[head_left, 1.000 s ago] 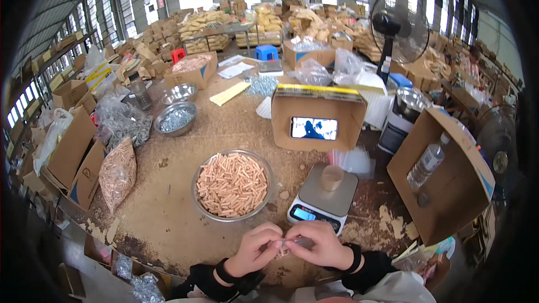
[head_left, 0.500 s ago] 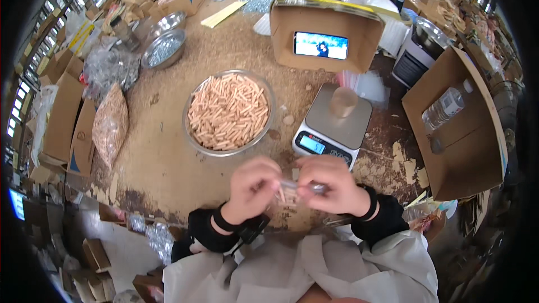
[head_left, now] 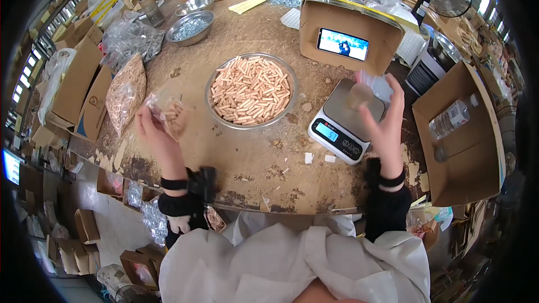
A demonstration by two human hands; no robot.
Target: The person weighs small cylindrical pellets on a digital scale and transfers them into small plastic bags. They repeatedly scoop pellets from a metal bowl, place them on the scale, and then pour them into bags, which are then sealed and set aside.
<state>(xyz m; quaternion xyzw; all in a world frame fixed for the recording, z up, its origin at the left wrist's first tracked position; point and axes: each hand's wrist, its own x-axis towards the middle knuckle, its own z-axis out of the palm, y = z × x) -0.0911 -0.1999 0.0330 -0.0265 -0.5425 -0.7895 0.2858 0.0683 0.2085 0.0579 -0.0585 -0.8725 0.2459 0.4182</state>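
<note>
My left hand (head_left: 157, 137) is at the left of the table, its fingers closed on a small clear plastic bag (head_left: 175, 115) with several short wooden dowels inside. My right hand (head_left: 387, 129) reaches over the digital scale (head_left: 334, 140) with thumb and fingers spread and nothing between them. Beside its thumb, a small translucent cup (head_left: 359, 96) stands on the scale's plate; whether they touch is hard to see. Between my hands sits a round metal bowl (head_left: 247, 127) filled with wooden dowels (head_left: 252, 90).
A large bag of dowels (head_left: 126, 92) lies left of my left hand. Behind the scale, a phone (head_left: 343, 44) leans inside a cardboard box (head_left: 314, 17). An open carton (head_left: 469, 163) holding a plastic bottle (head_left: 449, 119) stands at right. Metal bowls (head_left: 191, 28) sit at the far left.
My hands, earlier together at the table's front edge on the small bag, have parted. The left has carried the bag leftward; the right has let go and moved to the cup on the scale.
</note>
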